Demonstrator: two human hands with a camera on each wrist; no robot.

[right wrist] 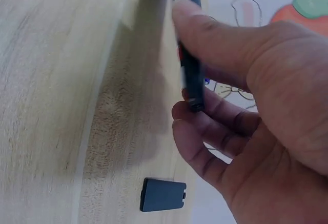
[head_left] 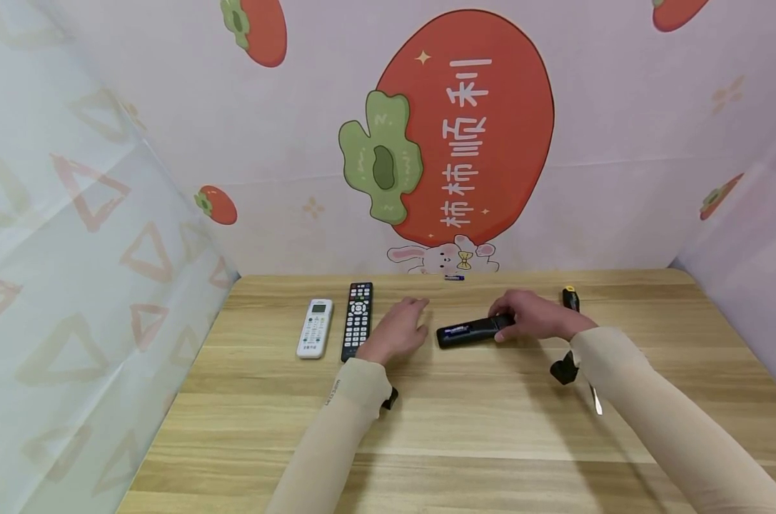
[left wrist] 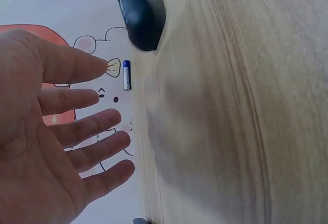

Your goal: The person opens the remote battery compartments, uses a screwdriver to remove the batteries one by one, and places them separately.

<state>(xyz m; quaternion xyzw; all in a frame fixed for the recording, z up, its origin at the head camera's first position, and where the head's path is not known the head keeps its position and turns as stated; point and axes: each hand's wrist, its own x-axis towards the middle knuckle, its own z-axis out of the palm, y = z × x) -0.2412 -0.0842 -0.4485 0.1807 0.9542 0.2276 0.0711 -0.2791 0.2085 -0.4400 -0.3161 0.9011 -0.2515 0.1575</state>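
My right hand (head_left: 534, 314) holds one end of a black remote control (head_left: 461, 334) between thumb and fingers. A blue patch shows on the upward face of this remote, towards its left end. In the right wrist view the thumb presses one side, and fingertips are at the lower end of the remote (right wrist: 192, 83). Near that hand, a small black battery cover (right wrist: 164, 195) lies on the table. To the left of the held remote, my left hand (head_left: 398, 330) hovers over the table with fingers spread and nothing in its grasp, beside a long black remote control (head_left: 358, 318).
A white remote control (head_left: 314, 330) with a small screen lies at the far left. One blue battery (head_left: 454, 278) is at the table's back edge by the printed wall sheet. A screwdriver (head_left: 570, 298) passes beneath my right forearm.
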